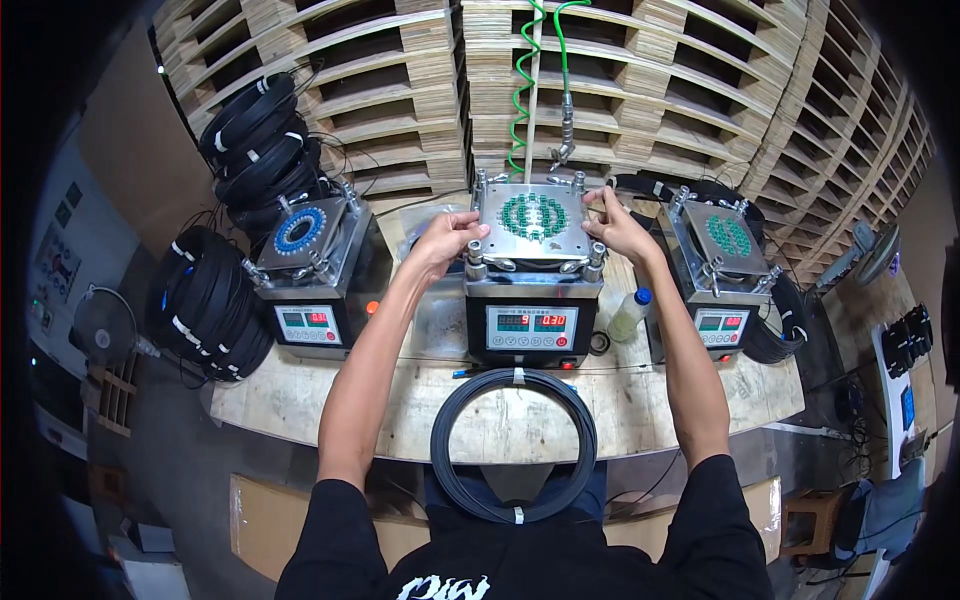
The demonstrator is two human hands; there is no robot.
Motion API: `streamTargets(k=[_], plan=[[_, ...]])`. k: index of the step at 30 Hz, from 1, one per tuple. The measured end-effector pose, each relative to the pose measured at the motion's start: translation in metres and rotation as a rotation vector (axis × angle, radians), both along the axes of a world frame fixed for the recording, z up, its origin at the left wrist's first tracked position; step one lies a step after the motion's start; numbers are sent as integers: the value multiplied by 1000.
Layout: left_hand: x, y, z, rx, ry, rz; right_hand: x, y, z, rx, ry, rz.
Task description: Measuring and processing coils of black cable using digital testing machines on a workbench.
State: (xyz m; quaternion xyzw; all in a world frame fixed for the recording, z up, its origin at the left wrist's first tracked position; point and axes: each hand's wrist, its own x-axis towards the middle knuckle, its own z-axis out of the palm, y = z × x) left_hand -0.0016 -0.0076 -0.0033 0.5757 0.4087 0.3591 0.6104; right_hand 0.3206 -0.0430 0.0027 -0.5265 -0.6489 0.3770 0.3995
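Observation:
A square metal plate (497, 246) with rings of green connectors (516, 218) sits on top of the middle polishing machine (480, 325). My left hand (448, 243) has its thumb and fingers closed at the plate's left edge. At the right edge, my right hand (620, 228) pinches with thumb and fingers. The machine has corner clamps (595, 262) and a lit red and green display (532, 327). A coil of black cable (443, 440) lies in front, at the table's near edge and over my lap.
Similar machines stand left (312, 255) and right (715, 245), holding blue and green connectors. Black cable coils (212, 310) pile up at the left. A blue-capped bottle (628, 318) stands beside the middle machine. A green air hose (563, 50) hangs before stacked pallets (640, 55).

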Motion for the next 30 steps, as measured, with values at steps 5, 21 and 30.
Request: streamTargets(k=[5,21,30], plan=[[8,-6,9,-9,18,-19,9,0,-2,-28,-58,-65],[-54,-186,-138,726,581,276,-45,-217,-145,205,-353,-334],[-52,-180,-155,814,1062,12,-49,-209,-181,50,-459,-273]])
